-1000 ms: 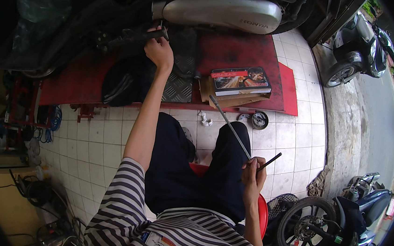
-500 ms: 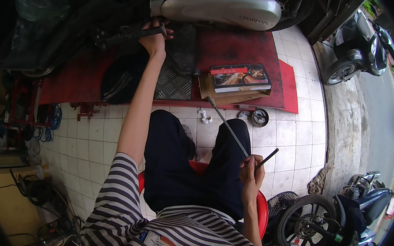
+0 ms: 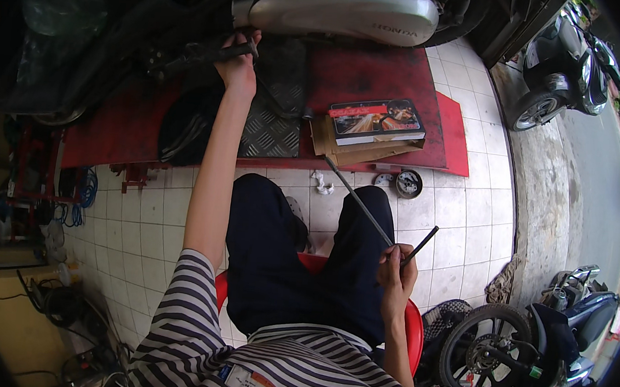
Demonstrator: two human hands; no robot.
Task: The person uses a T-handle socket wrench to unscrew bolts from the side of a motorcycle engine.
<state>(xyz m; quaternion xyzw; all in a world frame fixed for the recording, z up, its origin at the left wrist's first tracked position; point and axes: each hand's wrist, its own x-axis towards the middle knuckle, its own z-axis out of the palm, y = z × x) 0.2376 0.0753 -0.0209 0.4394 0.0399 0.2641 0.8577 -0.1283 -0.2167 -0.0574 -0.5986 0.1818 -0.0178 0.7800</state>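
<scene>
My left hand (image 3: 239,62) reaches up to the motorbike, its fingers curled around the end of a black bar (image 3: 219,54) below the silver housing (image 3: 333,11). In my right hand (image 3: 398,264), over my right thigh, is a long T-handled tool (image 3: 367,212), its thin metal shaft angled toward the red lift platform (image 3: 376,70) and its black crossbar sticking up to the right. A printed box (image 3: 375,122) lies on brown cardboard (image 3: 318,139) on the platform, beside a dark checker plate (image 3: 278,132).
Small round metal parts (image 3: 409,184) and a white rag (image 3: 323,184) lie on the tiled floor. I sit on a red stool (image 3: 412,328). Scooters (image 3: 564,68) (image 3: 570,341) stand at the right by the street. Blue hoses (image 3: 88,189) and dark equipment (image 3: 57,297) are at the left.
My left hand has moved slightly up and left along the motorbike, its fingers changing position around the bar. My right hand and the tool have shifted slightly left.
</scene>
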